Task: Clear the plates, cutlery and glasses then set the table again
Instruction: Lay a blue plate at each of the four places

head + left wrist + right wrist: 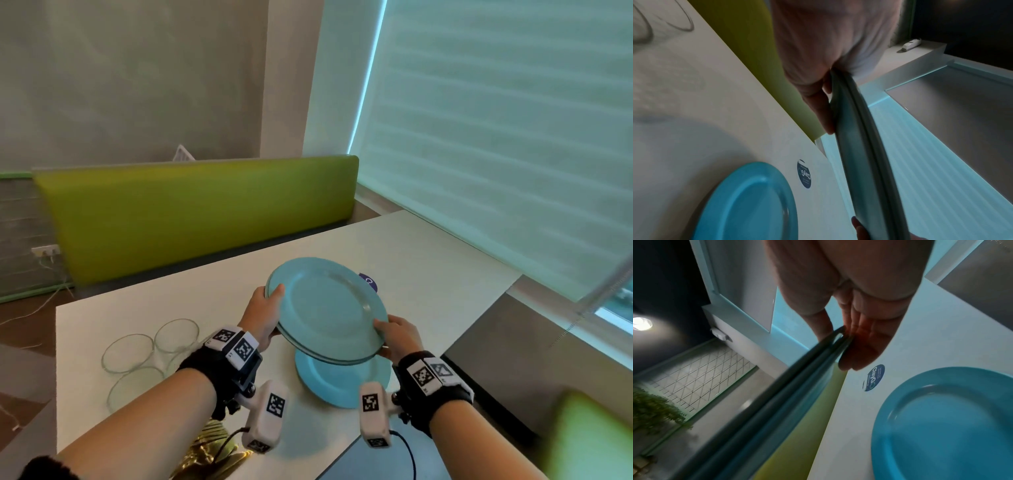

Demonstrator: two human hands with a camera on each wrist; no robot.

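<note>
Head view has a small stack of teal plates (329, 308) held in the air at the centre of the frame, tilted so its upper-left edge stands higher than its lower-right edge. The left hand (263, 315) grips the upper-left rim with the thumb on top, and the right hand (397, 337) grips the lower-right rim the same way; both wrist views show the fingers (824, 112) curled under the stack with at least two plate edges pinched between thumb and fingers (859, 352). Directly below and slightly toward the bottom of the frame, one brighter blue plate (342, 380) lies flat on the white counter (428, 260), clear of the stack, its upper part hidden under it. That is the relation that matters: the lone plate sits straight under the right-hand end of the stack, so I judge the right hand the nearer one, and the stack would need levelling and lowering down the frame to meet it. Three empty glasses (150, 356) stand in the lower left, well apart from the plates, with gold cutlery (212, 445) at the bottom edge. A round blue sticker (370, 281) peeks out past the stack's far edge.
</note>
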